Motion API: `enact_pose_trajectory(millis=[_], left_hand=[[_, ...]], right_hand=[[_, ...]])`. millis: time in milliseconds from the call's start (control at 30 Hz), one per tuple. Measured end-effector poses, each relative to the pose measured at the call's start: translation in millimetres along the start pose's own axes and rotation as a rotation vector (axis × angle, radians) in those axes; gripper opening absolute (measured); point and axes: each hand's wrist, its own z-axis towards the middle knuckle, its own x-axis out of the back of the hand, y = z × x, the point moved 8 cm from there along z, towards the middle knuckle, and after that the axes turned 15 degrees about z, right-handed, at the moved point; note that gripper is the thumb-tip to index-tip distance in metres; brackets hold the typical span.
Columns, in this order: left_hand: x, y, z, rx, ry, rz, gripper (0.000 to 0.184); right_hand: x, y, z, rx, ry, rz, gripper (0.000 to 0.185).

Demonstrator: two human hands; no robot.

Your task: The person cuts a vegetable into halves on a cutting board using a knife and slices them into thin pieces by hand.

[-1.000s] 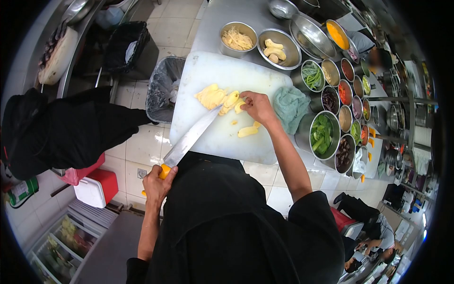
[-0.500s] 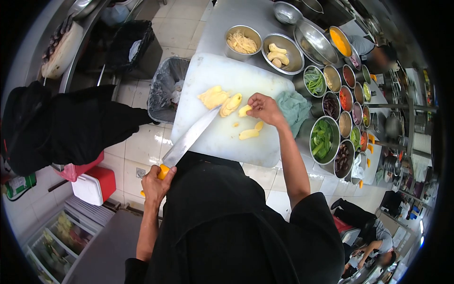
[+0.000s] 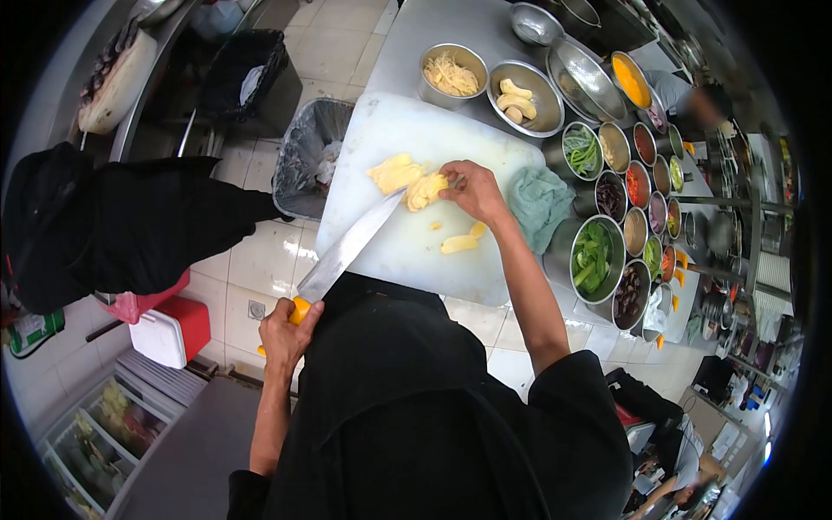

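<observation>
My left hand is wrapped round the yellow handle of a large kitchen knife. Its broad blade slants up over the white cutting board, with the tip against the sliced ginger. One group of ginger slices lies left of the tip, and an overlapping stack of slices lies to its right. At the right edge of that stack, my right hand pinches a ginger slice between thumb and fingers. Nearer to me lie a loose ginger piece and some small scraps.
Behind the board stand a bowl of shredded ginger and a bowl of peeled ginger pieces. A green cloth lies at the board's right edge, beside several containers of cut vegetables. A lined bin stands left. Other people are at the right.
My right hand has moved a little up and left, bringing its ginger slice to the stack. My left hand and the knife have stayed almost still.
</observation>
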Motion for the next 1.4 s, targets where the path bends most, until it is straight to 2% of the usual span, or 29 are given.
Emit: enact_pose_trajectory(millis=[167, 267, 367, 567, 667, 867, 1000, 1167, 1400], left_hand=[[-3, -2, 1, 0.034, -0.069, -0.009, 0.055], [-3, -1, 1, 0.031, -0.061, -0.017, 0.054], [-4, -1, 1, 0.025, -0.052, -0.014, 0.054], [-6, -5, 1, 0.02, -0.064, 0.002, 0.055], [-6, -4, 1, 0.006, -0.054, 0.009, 0.055], [-3, 3, 3, -0.01, -0.034, 0.003, 0.055], [0, 4, -1, 0.003, -0.054, 0.028, 0.056], [4, 2, -5, 0.028, -0.203, 0.085, 0.057], [19, 6, -10, 0.024, -0.221, 0.121, 0.061]], right_hand=[[5, -3, -2, 0.064, 0.051, -0.029, 0.03], [4, 4, -3, -0.014, 0.038, 0.087, 0.027], [4, 21, 0, 0.029, 0.034, 0.17, 0.021], [10, 49, 1, -0.226, -0.191, 0.513, 0.024], [6, 30, 7, -0.203, -0.208, 0.458, 0.029], [0, 2, 15, 0.028, -0.165, -0.056, 0.044], [-3, -16, 7, 0.065, -0.164, -0.047, 0.045], [-10, -6, 7, 0.167, -0.258, -0.121, 0.047], [-18, -13, 2, 0.102, -0.257, -0.129, 0.047]])
